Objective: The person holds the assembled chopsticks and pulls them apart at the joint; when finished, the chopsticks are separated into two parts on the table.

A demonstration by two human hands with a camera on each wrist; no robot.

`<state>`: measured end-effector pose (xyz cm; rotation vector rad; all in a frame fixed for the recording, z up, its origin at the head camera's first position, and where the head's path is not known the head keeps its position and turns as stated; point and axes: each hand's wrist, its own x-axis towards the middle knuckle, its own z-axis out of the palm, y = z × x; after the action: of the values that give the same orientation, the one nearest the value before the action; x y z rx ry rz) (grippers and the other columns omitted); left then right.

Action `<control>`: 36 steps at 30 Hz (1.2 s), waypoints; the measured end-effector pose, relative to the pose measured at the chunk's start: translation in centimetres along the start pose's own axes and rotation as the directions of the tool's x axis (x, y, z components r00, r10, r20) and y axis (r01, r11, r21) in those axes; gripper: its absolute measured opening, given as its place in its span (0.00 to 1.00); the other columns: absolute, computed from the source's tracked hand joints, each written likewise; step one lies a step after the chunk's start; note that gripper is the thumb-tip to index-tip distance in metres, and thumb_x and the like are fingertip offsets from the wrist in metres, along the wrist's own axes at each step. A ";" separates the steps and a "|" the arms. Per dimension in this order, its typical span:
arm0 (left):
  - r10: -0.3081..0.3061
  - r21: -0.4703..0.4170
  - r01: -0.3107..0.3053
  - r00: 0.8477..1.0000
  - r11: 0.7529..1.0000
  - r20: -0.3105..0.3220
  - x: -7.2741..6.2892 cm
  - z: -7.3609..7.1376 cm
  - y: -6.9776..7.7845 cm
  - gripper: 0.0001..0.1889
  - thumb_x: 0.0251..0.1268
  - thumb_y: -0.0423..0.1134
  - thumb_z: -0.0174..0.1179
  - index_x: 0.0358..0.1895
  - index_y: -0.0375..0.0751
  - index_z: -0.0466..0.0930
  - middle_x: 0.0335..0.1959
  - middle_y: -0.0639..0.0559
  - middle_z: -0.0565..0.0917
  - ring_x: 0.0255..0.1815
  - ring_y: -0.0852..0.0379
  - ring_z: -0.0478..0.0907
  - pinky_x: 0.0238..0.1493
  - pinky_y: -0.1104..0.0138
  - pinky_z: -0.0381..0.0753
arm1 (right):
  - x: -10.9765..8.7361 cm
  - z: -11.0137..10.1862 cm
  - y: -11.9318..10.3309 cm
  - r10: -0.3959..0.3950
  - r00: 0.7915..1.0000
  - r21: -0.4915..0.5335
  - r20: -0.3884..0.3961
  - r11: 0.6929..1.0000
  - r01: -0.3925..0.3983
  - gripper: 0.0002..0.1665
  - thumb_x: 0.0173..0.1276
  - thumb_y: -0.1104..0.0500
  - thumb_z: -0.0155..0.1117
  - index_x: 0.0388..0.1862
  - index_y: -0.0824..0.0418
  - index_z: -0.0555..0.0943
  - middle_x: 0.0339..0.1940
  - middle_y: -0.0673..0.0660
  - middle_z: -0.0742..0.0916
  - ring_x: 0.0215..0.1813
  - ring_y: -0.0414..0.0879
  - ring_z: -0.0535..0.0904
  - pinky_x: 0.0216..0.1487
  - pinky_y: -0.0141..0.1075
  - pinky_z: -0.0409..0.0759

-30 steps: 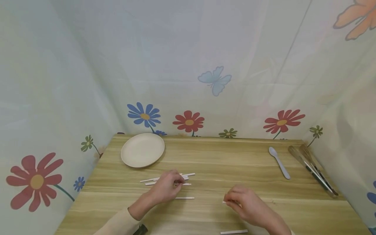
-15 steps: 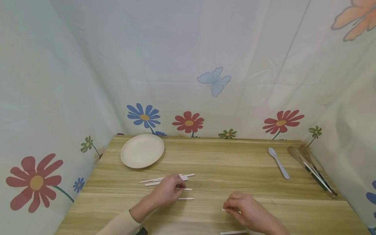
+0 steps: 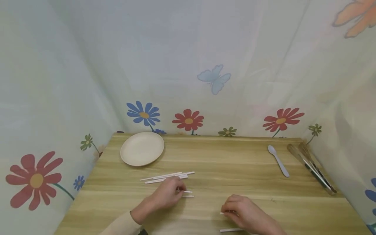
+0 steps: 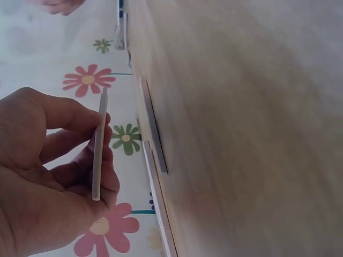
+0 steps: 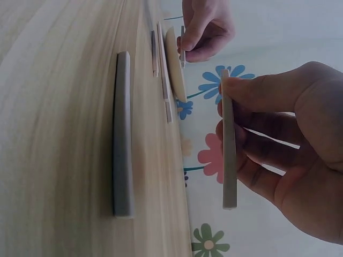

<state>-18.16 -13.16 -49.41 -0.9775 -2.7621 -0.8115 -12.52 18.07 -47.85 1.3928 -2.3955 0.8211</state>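
Note:
My left hand (image 3: 168,193) pinches a short white stick (image 4: 98,155) between thumb and fingers, raised above the table. One end of this stick steps down to a narrow tip. Below it another white stick (image 3: 189,196) lies on the wood, partly hidden by the hand. Farther back, several white sticks (image 3: 167,178) lie in a loose bundle. Over to the right, my right hand (image 3: 245,212) pinches a similar short stick (image 5: 229,150) above the table, a small nub at its end. A single stick (image 5: 122,134) lies on the table under that hand. The two held sticks are apart.
A round cream plate (image 3: 142,148) stands at the back left of the wooden table (image 3: 217,156). Toward the right lie a pale spoon (image 3: 278,161) and a clear pack of brushes or similar long tools (image 3: 312,169). Flower-printed curtains (image 3: 188,65) enclose the table.
My left hand has drawn its stick away from the bundle, toward the table's near side. The right hand has come slightly nearer too, with its stick still pinched.

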 end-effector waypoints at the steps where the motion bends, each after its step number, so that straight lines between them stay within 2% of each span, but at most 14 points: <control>1: 0.003 0.003 -0.003 1.000 1.000 0.003 0.0 0.0 0.0 0.04 0.51 0.30 0.65 0.29 0.43 0.86 0.25 0.59 0.79 0.29 0.63 0.73 0.33 0.73 0.73 | 0.0 0.1 0.0 -0.006 1.000 -0.001 0.001 1.000 0.006 0.10 0.57 0.65 0.72 0.33 0.51 0.84 0.32 0.39 0.82 0.35 0.29 0.76 0.38 0.15 0.71; 7: -0.010 0.017 0.009 0.999 1.000 0.044 -0.1 0.2 -0.3 0.04 0.53 0.31 0.65 0.30 0.44 0.86 0.26 0.59 0.79 0.30 0.63 0.73 0.34 0.73 0.73 | 0.0 0.3 0.1 -0.042 0.999 -0.012 0.000 0.999 0.042 0.10 0.56 0.65 0.73 0.33 0.50 0.84 0.31 0.39 0.82 0.35 0.29 0.76 0.38 0.15 0.71; 13: -0.012 0.015 0.011 0.999 1.000 0.049 0.0 0.1 -0.1 0.03 0.53 0.31 0.65 0.31 0.43 0.87 0.26 0.58 0.79 0.30 0.63 0.74 0.34 0.73 0.74 | 0.0 0.5 0.3 -0.093 0.996 -0.007 0.006 0.996 0.093 0.10 0.57 0.65 0.72 0.33 0.50 0.84 0.30 0.40 0.82 0.34 0.28 0.76 0.38 0.16 0.71; 20: -0.010 0.004 0.010 0.998 1.000 0.056 0.0 0.4 -0.1 0.04 0.53 0.31 0.65 0.30 0.43 0.86 0.25 0.59 0.80 0.29 0.65 0.73 0.33 0.74 0.74 | -0.3 0.6 0.1 -0.025 0.998 0.018 0.061 1.000 0.024 0.09 0.56 0.65 0.72 0.31 0.51 0.85 0.29 0.39 0.82 0.34 0.27 0.75 0.38 0.15 0.71; 29: -0.015 -0.013 0.017 0.995 1.000 0.094 -0.2 0.7 0.0 0.04 0.54 0.31 0.65 0.30 0.44 0.87 0.25 0.61 0.79 0.27 0.68 0.72 0.31 0.76 0.73 | -0.9 0.9 0.0 0.033 0.988 0.036 0.148 0.999 -0.038 0.06 0.59 0.63 0.71 0.33 0.52 0.86 0.31 0.40 0.84 0.36 0.27 0.76 0.39 0.16 0.72; 36: -0.015 -0.021 0.018 0.994 1.000 0.110 0.1 0.7 0.0 0.04 0.54 0.30 0.65 0.30 0.42 0.87 0.25 0.59 0.79 0.26 0.69 0.71 0.29 0.77 0.73 | -0.9 1.1 0.1 0.034 0.986 0.004 0.165 0.999 -0.035 0.05 0.60 0.61 0.71 0.32 0.50 0.85 0.30 0.39 0.83 0.35 0.26 0.76 0.38 0.16 0.72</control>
<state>-18.21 -12.76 -49.93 -1.0344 -2.8630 -0.8155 -12.08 18.16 -49.21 1.4797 -2.5480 0.7504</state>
